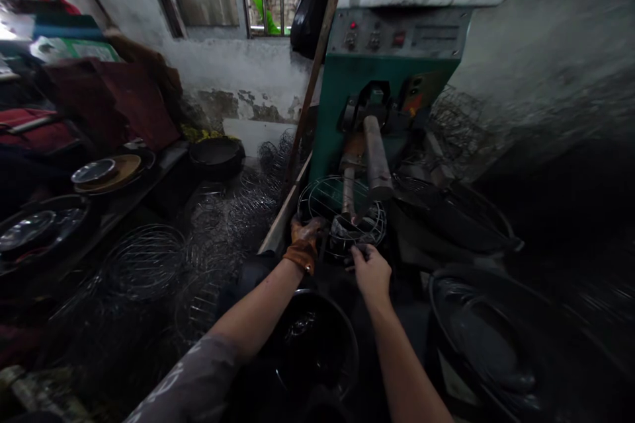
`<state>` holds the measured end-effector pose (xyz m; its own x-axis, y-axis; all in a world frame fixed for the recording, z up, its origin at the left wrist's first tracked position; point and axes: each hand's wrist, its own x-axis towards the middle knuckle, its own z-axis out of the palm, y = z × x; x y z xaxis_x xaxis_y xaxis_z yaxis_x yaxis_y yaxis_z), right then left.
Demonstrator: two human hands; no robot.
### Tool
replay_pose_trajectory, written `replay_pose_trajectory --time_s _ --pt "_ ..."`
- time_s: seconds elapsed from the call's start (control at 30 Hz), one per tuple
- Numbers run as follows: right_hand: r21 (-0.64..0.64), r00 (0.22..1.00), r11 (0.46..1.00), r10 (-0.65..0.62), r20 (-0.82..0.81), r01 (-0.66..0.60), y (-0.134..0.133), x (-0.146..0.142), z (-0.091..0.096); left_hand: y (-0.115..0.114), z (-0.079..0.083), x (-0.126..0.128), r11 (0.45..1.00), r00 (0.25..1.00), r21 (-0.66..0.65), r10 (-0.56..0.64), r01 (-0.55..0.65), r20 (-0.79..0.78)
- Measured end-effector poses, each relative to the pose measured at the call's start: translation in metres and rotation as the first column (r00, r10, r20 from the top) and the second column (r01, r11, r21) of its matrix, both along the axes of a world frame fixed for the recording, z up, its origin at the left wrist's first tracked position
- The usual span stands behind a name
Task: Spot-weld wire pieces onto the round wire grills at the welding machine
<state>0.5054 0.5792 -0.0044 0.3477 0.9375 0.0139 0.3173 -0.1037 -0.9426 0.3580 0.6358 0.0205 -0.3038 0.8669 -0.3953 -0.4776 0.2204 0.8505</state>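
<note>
A round wire rack (pixel 317 195) sits tilted around the lower rod of the green machine (pixel 337 89), its round wire frame coming toward me. My left hand (pixel 304 241), in a worn orange-brown glove, is closed on the rack's near left edge. At the near right edge, my bare right hand (pixel 371 271) has thumb and fingers pinched at the wire ring, the fingertips partly hidden. Above the rack juts a thick metal cylinder arm (pixel 378 158) from the machine. Between my forearms stands a dark round basin (pixel 350 344) with shiny metal bits inside.
Wire racks (pixel 143 258) and tangled wire pieces (pixel 218 211) lie piled on the left. A wooden pole (pixel 317 66) leans beside the machine. On the right is a large dark tub (pixel 434 291). A dark pan (pixel 215 155) stands by the wall.
</note>
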Motion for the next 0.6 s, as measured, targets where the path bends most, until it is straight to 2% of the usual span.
replay_pose_trajectory --time_s 0.33,0.6 --pt "0.034 0.99 0.995 -0.088 -0.11 0.093 0.006 -0.007 0.011 0.008 -0.001 0.008 1.0 0.995 0.004 0.021 -0.021 0.096" --pt "0.015 0.992 0.995 -0.093 -0.084 0.095 0.025 -0.001 0.014 0.023 0.001 0.012 0.998 0.991 -0.055 0.026 -0.019 0.133"
